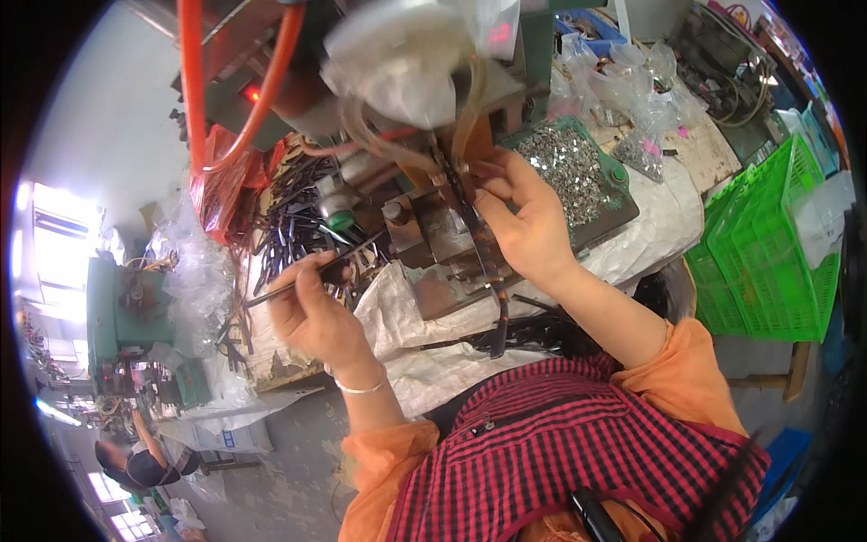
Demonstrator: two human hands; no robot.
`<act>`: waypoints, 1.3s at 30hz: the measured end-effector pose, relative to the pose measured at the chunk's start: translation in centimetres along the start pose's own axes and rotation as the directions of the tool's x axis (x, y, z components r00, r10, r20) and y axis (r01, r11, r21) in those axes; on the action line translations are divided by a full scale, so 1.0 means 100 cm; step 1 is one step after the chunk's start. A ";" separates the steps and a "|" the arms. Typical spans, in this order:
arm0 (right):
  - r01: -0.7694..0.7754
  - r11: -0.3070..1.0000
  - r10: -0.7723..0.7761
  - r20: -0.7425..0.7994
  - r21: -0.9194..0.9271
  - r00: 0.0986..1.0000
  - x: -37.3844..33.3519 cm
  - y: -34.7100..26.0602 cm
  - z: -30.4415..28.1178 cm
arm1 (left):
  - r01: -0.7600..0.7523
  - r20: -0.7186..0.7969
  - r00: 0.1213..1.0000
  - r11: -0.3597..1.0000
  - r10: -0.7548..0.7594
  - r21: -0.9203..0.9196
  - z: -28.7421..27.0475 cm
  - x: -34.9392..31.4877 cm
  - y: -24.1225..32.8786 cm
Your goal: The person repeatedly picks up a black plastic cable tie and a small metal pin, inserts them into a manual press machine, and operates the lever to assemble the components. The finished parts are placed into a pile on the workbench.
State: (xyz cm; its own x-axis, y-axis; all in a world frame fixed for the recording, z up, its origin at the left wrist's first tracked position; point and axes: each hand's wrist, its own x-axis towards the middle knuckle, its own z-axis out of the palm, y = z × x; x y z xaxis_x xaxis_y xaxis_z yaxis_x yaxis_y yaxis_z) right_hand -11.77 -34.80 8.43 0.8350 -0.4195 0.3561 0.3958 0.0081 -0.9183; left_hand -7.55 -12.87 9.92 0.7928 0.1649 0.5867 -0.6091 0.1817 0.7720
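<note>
My left hand (318,314) is closed, its thumb and fingers pinching a thin dark strip (361,246). That strip slants up toward the metal block beside the machine's fixture (433,233). At the fixture's right side, my right hand (528,217) has its fingers bent inward and the thumb close against a long dark strip (483,248) lying along the fixture. The fingertips are partly hidden, so what they pinch is unclear. The long strip's lower end (499,334) sticks out past the fixture toward me. Above, a whitish, blurred machine part (397,63) with bent hoses hangs over the fixture.
A green tray (623,172) of small shiny metal pieces stands right of the fixture. Left lie a heap of dark strips (293,203) and a red plastic bag (226,185). An orange hose (191,90) hangs at upper left; a green crate (768,244) stands right. Another person (149,465) sits far left.
</note>
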 end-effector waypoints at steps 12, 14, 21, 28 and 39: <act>-0.120 0.991 0.106 0.220 0.052 0.970 0.000 -0.044 0.000 | -0.444 0.448 0.818 0.891 0.362 0.092 0.043 -0.009 0.026; -0.089 0.995 0.095 0.242 -0.035 0.966 0.001 -0.048 -0.003 | -0.626 0.609 0.681 0.755 0.408 0.194 0.047 -0.021 0.028; 0.281 0.745 -0.216 0.179 -0.605 0.960 0.004 -0.030 -0.034 | -0.628 0.630 0.676 0.746 0.383 0.221 0.053 -0.025 0.024; -0.516 0.811 0.371 0.439 0.277 0.818 0.013 -0.045 -0.025 | -0.099 0.162 0.982 0.995 0.100 -0.013 0.054 0.025 0.037; 0.192 0.284 -0.306 0.101 -0.940 0.947 -0.006 0.052 -0.141 | -0.780 0.706 0.516 0.607 0.485 0.153 0.067 -0.036 0.012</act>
State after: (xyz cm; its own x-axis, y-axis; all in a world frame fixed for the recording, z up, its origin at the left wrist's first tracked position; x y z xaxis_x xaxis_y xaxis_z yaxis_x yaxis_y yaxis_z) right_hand -15.58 -47.35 1.01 0.7076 -0.3083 0.6358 -0.0868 -0.9309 -0.3548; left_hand -10.99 -19.76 10.40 0.1284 -0.5107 0.8501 -0.9848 -0.1670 0.0484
